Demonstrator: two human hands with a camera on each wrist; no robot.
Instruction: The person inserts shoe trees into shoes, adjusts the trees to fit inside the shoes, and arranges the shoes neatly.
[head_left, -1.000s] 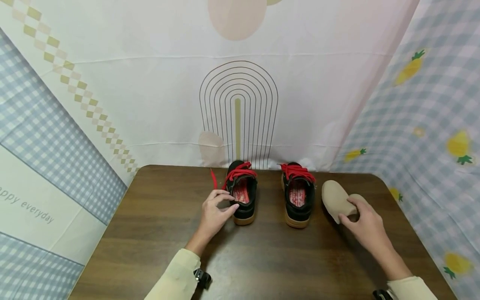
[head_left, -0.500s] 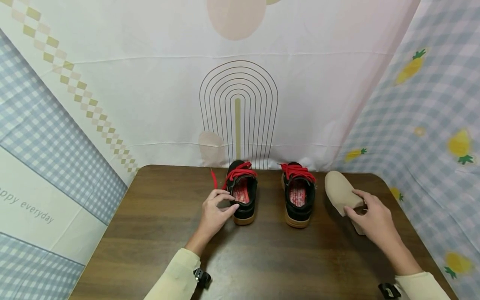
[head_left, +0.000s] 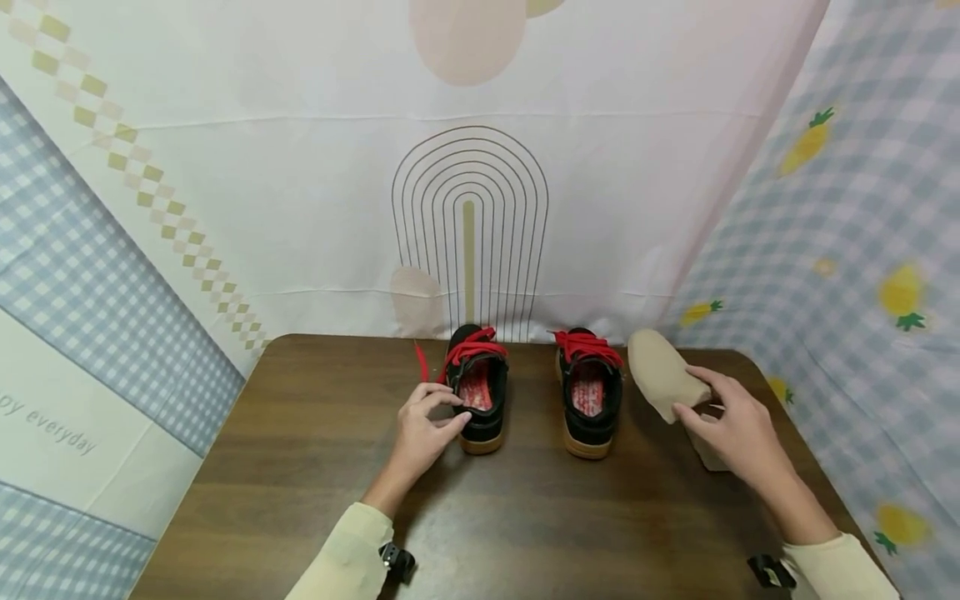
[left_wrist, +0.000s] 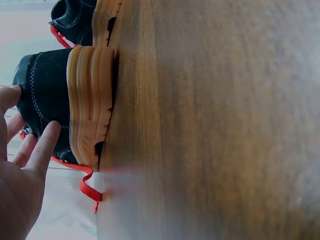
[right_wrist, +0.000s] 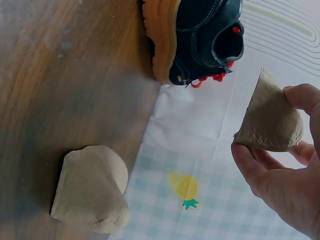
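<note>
- In the last second, your right hand (head_left: 731, 425) has carried the beige toe-shaped insert (head_left: 662, 375) a little farther from you, then slightly back toward the right sneaker (head_left: 588, 396).
- Your right fingers and thumb are clamped on that insert, which hangs tilted above the worktop (head_left: 525, 517), beside the right sneaker, its rounded end pointing away from you.
- The second beige insert (right_wrist: 90, 190) lies on the worktop, apart from the held one; in the head view your hand partly hides it.
- Your left hand (head_left: 423, 425) hasn't changed: fingers apart at the heel of the left sneaker (head_left: 480, 392). You seem to be steadying it; how firmly, I can't tell.
- For the work in hand, I judge one insert free to handle alone; neither sneaker visibly holds one.
- The loose red lace (head_left: 422, 361) remains beside the left sneaker.
</note>
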